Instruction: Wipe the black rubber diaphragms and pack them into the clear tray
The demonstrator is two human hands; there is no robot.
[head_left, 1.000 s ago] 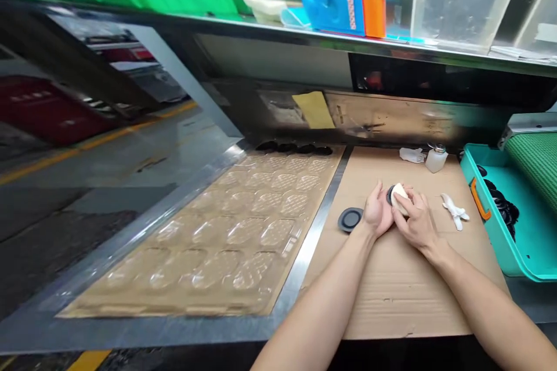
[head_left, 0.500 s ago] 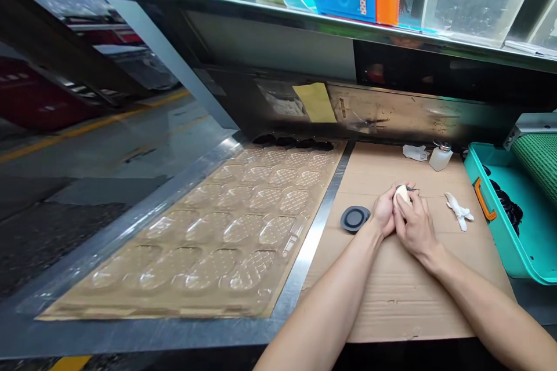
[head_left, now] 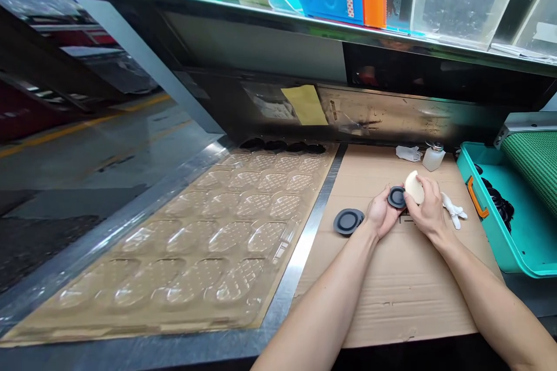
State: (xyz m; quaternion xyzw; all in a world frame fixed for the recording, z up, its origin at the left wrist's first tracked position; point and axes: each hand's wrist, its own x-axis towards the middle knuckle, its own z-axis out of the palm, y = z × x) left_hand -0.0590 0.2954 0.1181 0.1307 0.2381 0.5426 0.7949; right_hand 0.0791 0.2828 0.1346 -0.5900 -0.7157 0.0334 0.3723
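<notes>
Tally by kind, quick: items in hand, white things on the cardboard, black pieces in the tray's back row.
Dark disc, left hand: 1
Cream pad, right hand: 1
White bottle: 1
Crumpled white pieces: 2
Black pieces, back row of tray: 4
Total: 9

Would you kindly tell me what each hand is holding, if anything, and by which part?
The left hand holds a dark disc by its rim, on the left side; the right hand holds a cream pad by its right and lower edges.
</notes>
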